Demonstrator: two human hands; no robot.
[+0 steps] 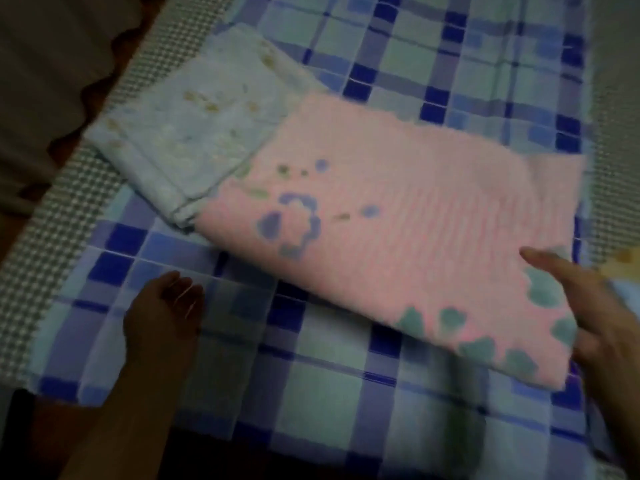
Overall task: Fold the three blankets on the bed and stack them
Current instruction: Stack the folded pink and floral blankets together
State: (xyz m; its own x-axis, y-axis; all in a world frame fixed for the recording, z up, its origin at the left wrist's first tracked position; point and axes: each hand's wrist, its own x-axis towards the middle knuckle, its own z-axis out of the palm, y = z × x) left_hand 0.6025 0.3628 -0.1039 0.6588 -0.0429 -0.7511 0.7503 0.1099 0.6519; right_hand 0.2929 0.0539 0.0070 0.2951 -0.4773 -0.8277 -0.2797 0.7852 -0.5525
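Observation:
A folded pink blanket (408,216) with blue and green flower prints lies across the middle of the bed. Behind it to the left sits a folded pale blue blanket (194,133), and the pink one overlaps its near right corner. Both rest on a blue and green checked blanket (311,382) spread flat beneath them. My right hand (599,323) is at the pink blanket's right end with a straight finger over the fabric. Hovering over the checked blanket, left of the pink one, my left hand (162,313) holds nothing, its fingers loosely curled. The picture is blurred.
The bed's grey checked cover (69,209) shows along the left side and at the right edge (613,140). A dark scalloped edge and a wall or floor (45,64) lie beyond the bed at the upper left.

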